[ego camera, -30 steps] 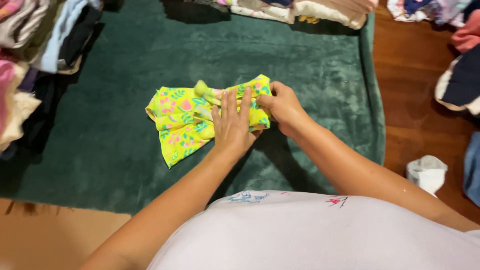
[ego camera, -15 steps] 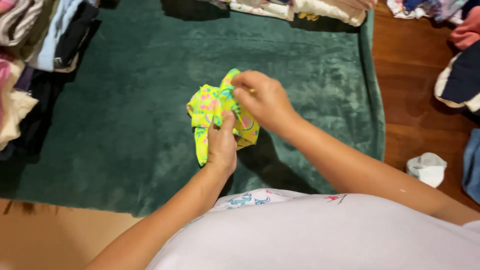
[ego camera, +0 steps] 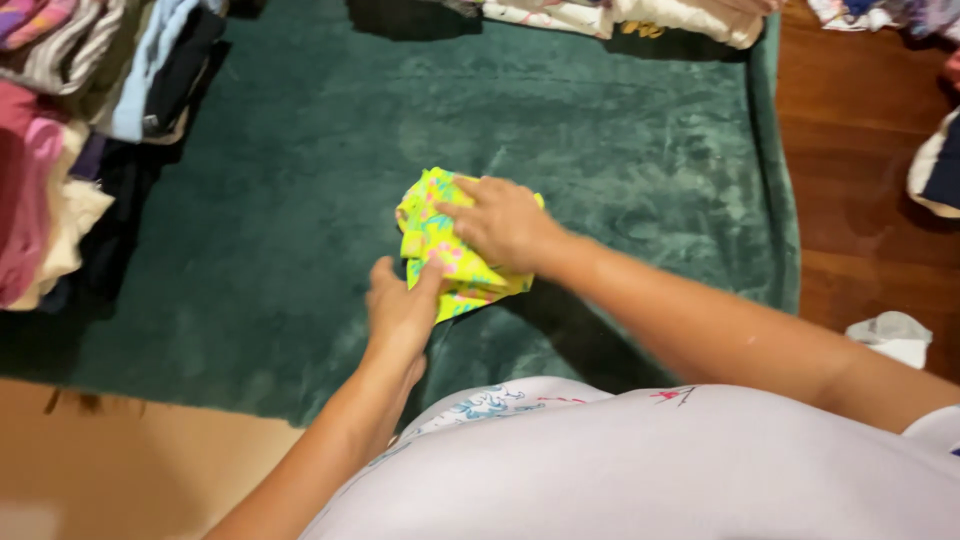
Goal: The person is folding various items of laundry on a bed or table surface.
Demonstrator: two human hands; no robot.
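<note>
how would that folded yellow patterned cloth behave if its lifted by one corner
The yellow patterned cloth is thin, creased fabric, so it would probably flop open. It looks light; the right hand flattens it easily, with the left hand at its edge. On the plush green blanket it should drag, not slide.

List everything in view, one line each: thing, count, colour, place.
small folded patterned garment: one, bright yellow with pink and blue print, middle of the blanket
plush blanket: one, dark green, spread over the floor
stacked folded clothes: several, mixed pink, cream, blue, black, left edge
folded pale clothes: a few, cream and white, top edge
crumpled white cloth: one, white, on the wooden floor at right
white printed shirt: one, worn by the person
left hand: one, fingers touching the garment's lower left edge
right hand: one, flat on the garment
</note>
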